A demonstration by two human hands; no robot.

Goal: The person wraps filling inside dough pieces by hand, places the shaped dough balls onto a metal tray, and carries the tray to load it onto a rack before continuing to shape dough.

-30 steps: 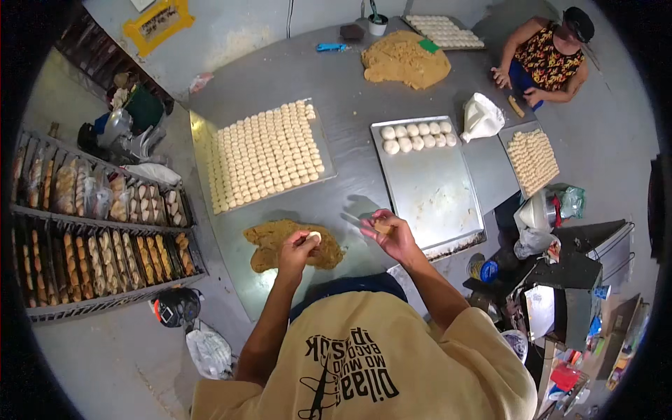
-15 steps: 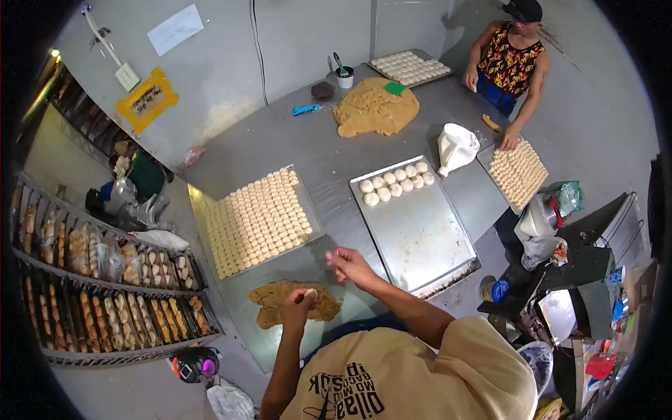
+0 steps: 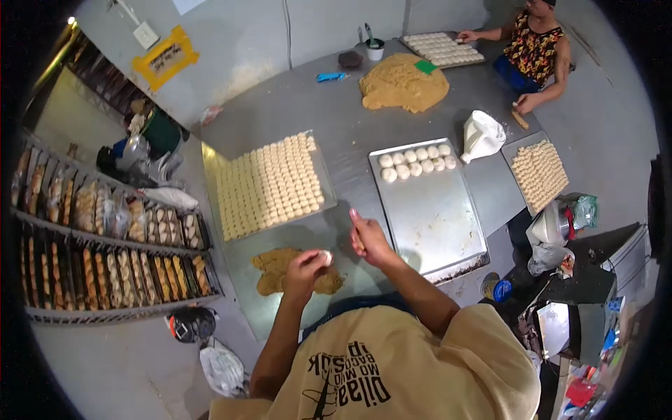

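Pinching dough (image 3: pixel 327 258) near paste (image 3: pixel 273 262), your left hand (image 3: pixel 305 271); right hand (image 3: pixel 371 240) half-curled, contents unclear. Likely filling; next needs dough cupped.

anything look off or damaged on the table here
Yes: the rectangular silvery metal tray with two rows of round white dough balls has faint brown marks on its bare part and a dark, crusty strip along its near edge. That stands out against the otherwise shiny metal; perhaps baked-on residue.
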